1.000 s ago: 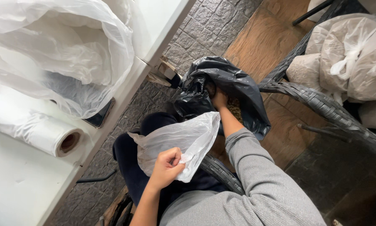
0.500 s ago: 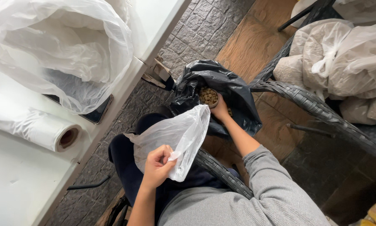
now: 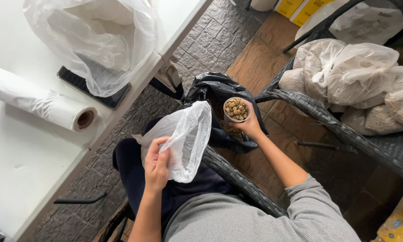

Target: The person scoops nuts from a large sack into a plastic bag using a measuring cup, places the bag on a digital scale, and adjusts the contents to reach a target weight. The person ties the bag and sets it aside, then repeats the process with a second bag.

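My right hand (image 3: pixel 250 126) holds a small white cup (image 3: pixel 236 110) heaped with brown pellets, just above the mouth of a black plastic sack (image 3: pixel 219 105) on the floor. More pellets show inside the sack. My left hand (image 3: pixel 156 163) grips the edge of a small clear plastic bag (image 3: pixel 188 139) held over my lap, its opening turned toward the cup. The cup and the clear bag are a short way apart.
A white table (image 3: pixel 26 148) at the left carries a roll of clear bags (image 3: pixel 44 103), a large crumpled clear bag (image 3: pixel 98 40) and a dark phone (image 3: pixel 93 89). A wicker chair (image 3: pixel 345 134) at the right holds several filled bags (image 3: pixel 354 76). Yellow boxes (image 3: pixel 295 6) stand at the back.
My right hand has come up out of the black sack with the cup full of pellets. The left hand has kept hold of the clear bag, which now hangs a little higher.
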